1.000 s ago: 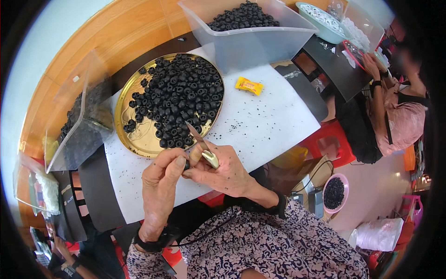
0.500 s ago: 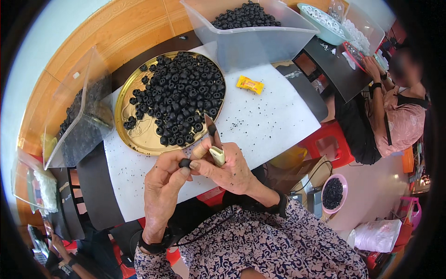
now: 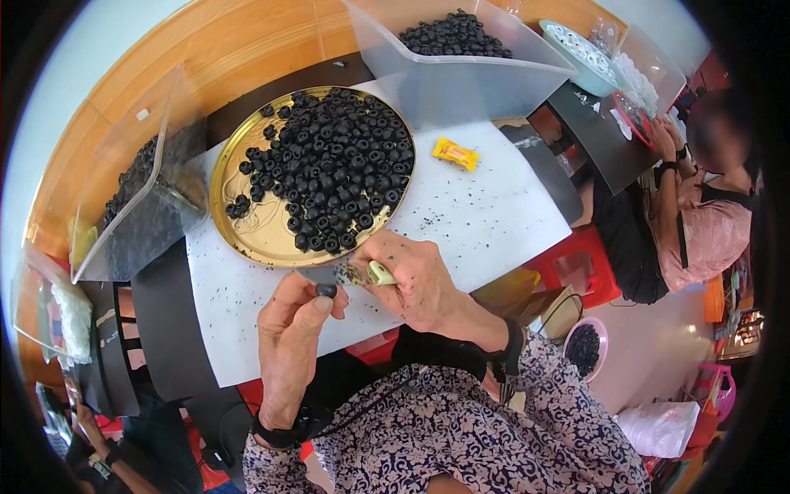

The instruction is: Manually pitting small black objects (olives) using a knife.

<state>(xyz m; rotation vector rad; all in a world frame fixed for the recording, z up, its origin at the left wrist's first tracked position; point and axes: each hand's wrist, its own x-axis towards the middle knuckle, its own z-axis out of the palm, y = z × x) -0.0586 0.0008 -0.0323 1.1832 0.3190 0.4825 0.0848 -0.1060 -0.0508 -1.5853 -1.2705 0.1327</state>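
My left hand (image 3: 292, 321) pinches a small round black piece (image 3: 327, 291) between thumb and fingertips, just below the tray's near edge. In my right hand (image 3: 420, 284) is a small knife (image 3: 381, 273) with a pale green handle. Its blade points left and lies level just above the black piece; whether it touches I cannot tell. Behind both hands stands a round gold tray (image 3: 234, 177) heaped with black ring-shaped pieces (image 3: 337, 156), each with a hole. White paper (image 3: 461, 247) with dark specks lies under the tray and hands.
A large clear bin (image 3: 444, 90) of black pieces stands at the back, another clear bin (image 3: 123, 247) at the left. A yellow wrapped packet (image 3: 455, 154) lies on the paper. At right sits a person (image 3: 699, 222) near a red stool (image 3: 584, 267); a pink basin (image 3: 603, 346) is below.
My right hand has turned the knife from upright to level, its blade now pointing left above the black piece. The right fingers have moved away from my left hand, which still holds the piece.
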